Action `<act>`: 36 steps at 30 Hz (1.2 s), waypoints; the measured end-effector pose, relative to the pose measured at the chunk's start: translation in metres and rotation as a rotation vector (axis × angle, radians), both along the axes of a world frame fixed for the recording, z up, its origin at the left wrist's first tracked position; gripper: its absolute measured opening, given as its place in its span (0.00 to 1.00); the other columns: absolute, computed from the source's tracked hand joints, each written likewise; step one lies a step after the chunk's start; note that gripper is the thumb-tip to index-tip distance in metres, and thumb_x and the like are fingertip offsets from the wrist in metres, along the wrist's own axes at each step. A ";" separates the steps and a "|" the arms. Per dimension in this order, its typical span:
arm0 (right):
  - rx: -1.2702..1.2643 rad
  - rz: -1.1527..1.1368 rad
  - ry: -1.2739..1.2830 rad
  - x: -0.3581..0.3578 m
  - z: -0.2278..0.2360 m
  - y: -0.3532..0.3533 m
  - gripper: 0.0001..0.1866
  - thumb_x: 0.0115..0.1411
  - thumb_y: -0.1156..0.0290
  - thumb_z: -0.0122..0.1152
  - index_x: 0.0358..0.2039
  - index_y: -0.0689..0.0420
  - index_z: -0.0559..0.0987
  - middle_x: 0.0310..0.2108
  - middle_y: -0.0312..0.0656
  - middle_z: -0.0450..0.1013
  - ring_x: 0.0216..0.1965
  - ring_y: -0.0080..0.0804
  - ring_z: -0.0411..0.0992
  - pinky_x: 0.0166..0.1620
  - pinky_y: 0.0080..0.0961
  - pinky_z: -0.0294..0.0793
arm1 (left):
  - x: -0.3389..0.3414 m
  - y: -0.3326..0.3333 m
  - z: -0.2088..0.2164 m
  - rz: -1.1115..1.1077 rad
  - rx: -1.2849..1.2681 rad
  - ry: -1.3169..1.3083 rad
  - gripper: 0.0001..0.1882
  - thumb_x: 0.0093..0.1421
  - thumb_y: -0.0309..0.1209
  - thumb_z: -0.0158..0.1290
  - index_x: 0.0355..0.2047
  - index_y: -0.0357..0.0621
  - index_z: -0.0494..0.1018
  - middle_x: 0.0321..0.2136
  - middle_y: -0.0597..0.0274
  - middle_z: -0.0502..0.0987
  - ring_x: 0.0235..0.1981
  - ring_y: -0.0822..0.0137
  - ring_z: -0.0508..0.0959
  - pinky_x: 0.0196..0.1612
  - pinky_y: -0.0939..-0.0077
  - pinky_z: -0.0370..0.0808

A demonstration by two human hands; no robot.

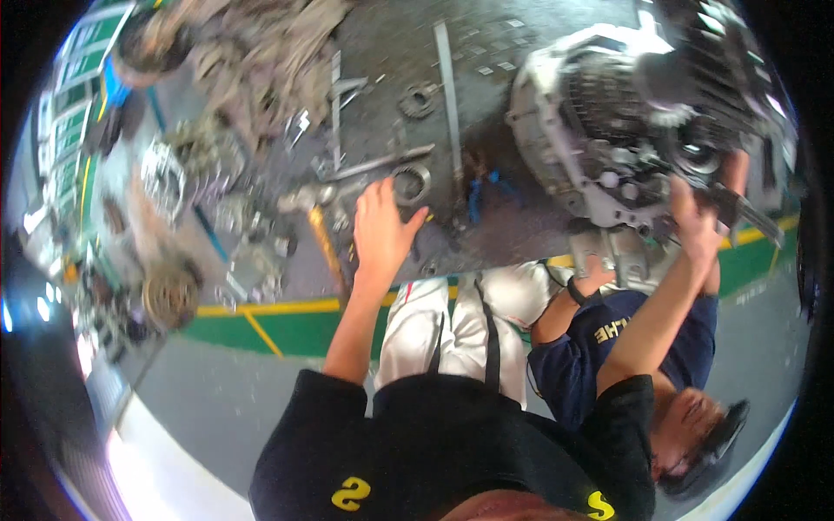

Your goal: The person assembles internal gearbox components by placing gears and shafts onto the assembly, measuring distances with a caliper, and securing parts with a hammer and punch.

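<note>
A big grey engine point(625, 130) fills the upper right, lifted up off the dark, oily floor point(521, 52), and it is the biggest thing here. Another person in a dark blue shirt point(599, 347) sits under it, with an arm reaching up to its underside. The person's right hand point(695, 221) is up against the bottom of the engine, fingers wrapped on a metal part there, so it seems to be gripping and helping hold the engine steady, though I cannot tell exactly which part it has. The left hand point(380, 227) is spread out flat and open, holding nothing, and it hovers just beside a round metal ring point(411, 182) lying on the floor. A yellow-handled tool point(323, 239) lies close on the other side of that hand, and a long metal bar point(447, 95) lies further up. A heap of greasy parts point(243, 52) sits far off at the upper left. I think the step in hand is steadying the engine while reaching for a loose piece. The next move needs the left hand to close gently on the ring, while the right hand keeps a firm hold so the heavy engine does not tip.
</note>
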State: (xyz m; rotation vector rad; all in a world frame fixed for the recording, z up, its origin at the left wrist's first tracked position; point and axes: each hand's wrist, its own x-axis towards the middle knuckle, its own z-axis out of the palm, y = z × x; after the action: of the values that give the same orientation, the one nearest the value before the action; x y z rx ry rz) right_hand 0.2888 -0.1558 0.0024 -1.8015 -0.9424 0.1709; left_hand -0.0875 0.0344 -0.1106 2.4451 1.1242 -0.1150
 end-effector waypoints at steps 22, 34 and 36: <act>-0.088 -0.525 -0.004 -0.111 0.037 -0.036 0.35 0.64 0.79 0.65 0.67 0.70 0.59 0.53 0.55 0.75 0.53 0.38 0.76 0.62 0.33 0.71 | -0.015 0.057 0.018 0.222 -0.076 -0.140 0.17 0.60 0.32 0.62 0.47 0.37 0.77 0.44 0.47 0.78 0.48 0.46 0.77 0.52 0.55 0.74; -0.110 -0.576 -0.015 -0.161 0.034 -0.014 0.29 0.58 0.79 0.65 0.61 0.63 0.72 0.64 0.52 0.64 0.61 0.44 0.69 0.60 0.35 0.72 | 0.148 0.105 -0.040 -0.344 -0.008 0.107 0.37 0.47 0.30 0.69 0.58 0.42 0.70 0.49 0.43 0.72 0.50 0.41 0.78 0.50 0.50 0.78; -0.127 -0.583 -0.033 -0.156 0.037 -0.020 0.30 0.57 0.78 0.66 0.61 0.63 0.72 0.62 0.52 0.66 0.61 0.47 0.69 0.60 0.36 0.72 | 0.150 0.105 -0.015 -0.339 0.021 0.014 0.32 0.48 0.30 0.69 0.55 0.42 0.73 0.46 0.43 0.74 0.48 0.40 0.79 0.49 0.49 0.78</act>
State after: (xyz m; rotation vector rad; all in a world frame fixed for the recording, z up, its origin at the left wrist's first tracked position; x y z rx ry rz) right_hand 0.1329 -0.1762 0.0396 -2.1249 -0.4021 -0.1707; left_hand 0.0627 0.1390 -0.1261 2.6362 0.7090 -0.2253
